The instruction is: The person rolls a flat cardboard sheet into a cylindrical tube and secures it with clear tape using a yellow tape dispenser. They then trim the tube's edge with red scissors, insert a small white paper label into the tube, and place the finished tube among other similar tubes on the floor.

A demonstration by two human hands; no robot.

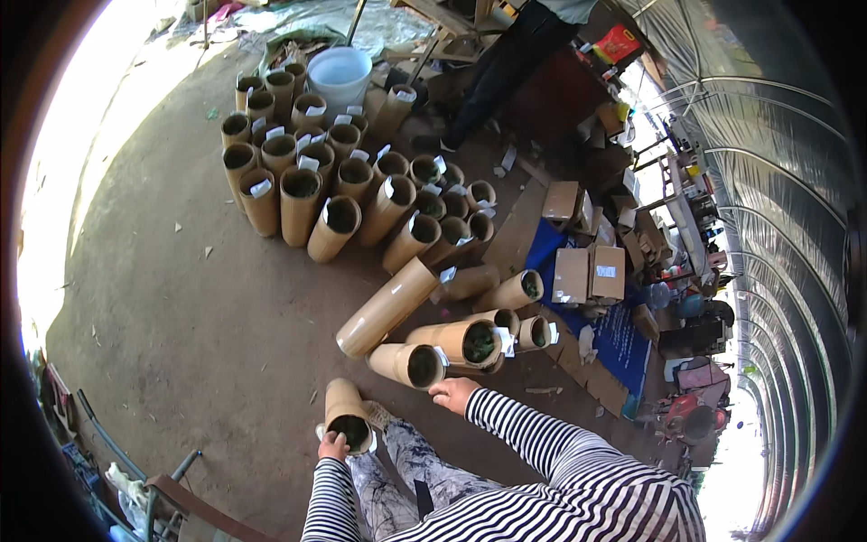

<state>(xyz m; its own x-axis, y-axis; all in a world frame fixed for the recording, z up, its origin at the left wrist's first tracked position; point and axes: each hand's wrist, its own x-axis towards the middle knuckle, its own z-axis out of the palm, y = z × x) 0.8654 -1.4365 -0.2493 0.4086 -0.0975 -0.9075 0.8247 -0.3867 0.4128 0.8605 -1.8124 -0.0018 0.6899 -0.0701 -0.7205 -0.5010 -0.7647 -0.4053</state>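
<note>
My left hand [334, 445] is closed on the rim of a tan cardboard-like tube [344, 398], which stands tilted by my feet with dark green stuff inside its mouth. On the right, my right hand [454, 395] has its fingers curled at the rim of another tan tube [394, 361], leaning over with its open end toward me and a white tag at its edge. Just beyond lies a longer tube [386, 307], its mouth turned away. Beside it, a wider tube [452, 341] holds leafy green material.
Several upright tagged tubes [298, 203] stand grouped farther off, near a white bucket [339, 77]. A person's dark-trousered leg [492, 81] is behind them. To the right are cardboard boxes [571, 275] and a blue sheet [623, 348]. A metal frame [185, 465] stands at lower left.
</note>
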